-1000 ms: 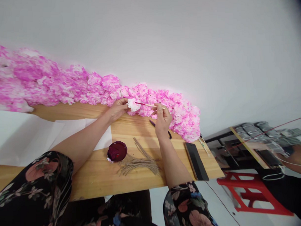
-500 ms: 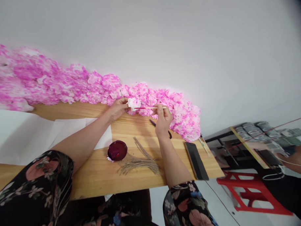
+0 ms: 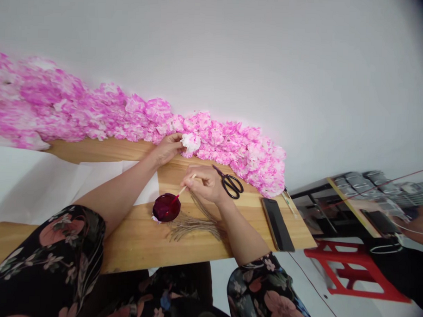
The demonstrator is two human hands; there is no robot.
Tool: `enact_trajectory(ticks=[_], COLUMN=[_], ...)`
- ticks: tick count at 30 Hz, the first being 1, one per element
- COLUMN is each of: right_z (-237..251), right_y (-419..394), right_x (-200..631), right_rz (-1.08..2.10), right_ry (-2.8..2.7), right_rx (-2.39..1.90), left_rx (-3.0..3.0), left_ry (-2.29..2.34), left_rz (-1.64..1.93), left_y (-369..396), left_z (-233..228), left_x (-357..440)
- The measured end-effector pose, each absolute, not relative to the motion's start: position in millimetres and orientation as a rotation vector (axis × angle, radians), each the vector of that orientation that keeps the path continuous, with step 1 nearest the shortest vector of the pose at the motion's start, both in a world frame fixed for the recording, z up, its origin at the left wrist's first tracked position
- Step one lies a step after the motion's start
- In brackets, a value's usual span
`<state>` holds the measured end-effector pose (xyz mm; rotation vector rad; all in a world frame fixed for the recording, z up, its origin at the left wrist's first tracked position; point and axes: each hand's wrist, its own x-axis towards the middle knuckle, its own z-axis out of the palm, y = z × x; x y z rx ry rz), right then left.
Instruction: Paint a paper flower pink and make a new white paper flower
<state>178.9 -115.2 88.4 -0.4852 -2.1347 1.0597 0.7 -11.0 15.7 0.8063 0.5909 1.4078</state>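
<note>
My left hand (image 3: 167,149) pinches a small white paper flower (image 3: 191,141) with pink edges, held up by the row of pink paper flowers (image 3: 105,115) along the wall. My right hand (image 3: 205,183) grips a thin wooden brush (image 3: 182,191) whose red tip dips into a round dish of dark red dye (image 3: 166,207) on the wooden table (image 3: 135,243).
Black scissors (image 3: 229,182) lie just right of my right hand. A bundle of brown twine pieces (image 3: 195,225) sits beside the dish. A black phone (image 3: 277,224) lies near the table's right end. White paper (image 3: 58,185) covers the left. A red stool (image 3: 353,270) and another person's hand (image 3: 417,226) are at right.
My right hand has dropped from the flower down and left to the dye dish, bringing the brush tip into the dye. The scissors are now uncovered. My left hand stays put.
</note>
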Motion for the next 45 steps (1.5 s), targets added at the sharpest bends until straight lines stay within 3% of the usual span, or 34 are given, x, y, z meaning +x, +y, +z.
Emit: enact_trajectory(ticks=[9, 18, 25, 45], right_z=[86, 66, 74, 64], right_y=[-116, -76, -53, -52], right_x=[176, 188, 201, 201], right_rz=[1.046, 1.2, 1.108, 1.027], right_ry=[-2.237, -1.239, -0.784, -0.902], right_rx=[-0.587, -0.682, -0.865, -0.955], left_rx=[0.793, 0.8, 0.799, 0.813], left_ry=[0.603, 0.59, 0.581, 0.571], left_rz=[1.398, 1.415, 1.398, 1.394], left_y=[-13, -12, -11, -10], left_z=[19, 16, 15, 15], left_x=[1, 3, 2, 2])
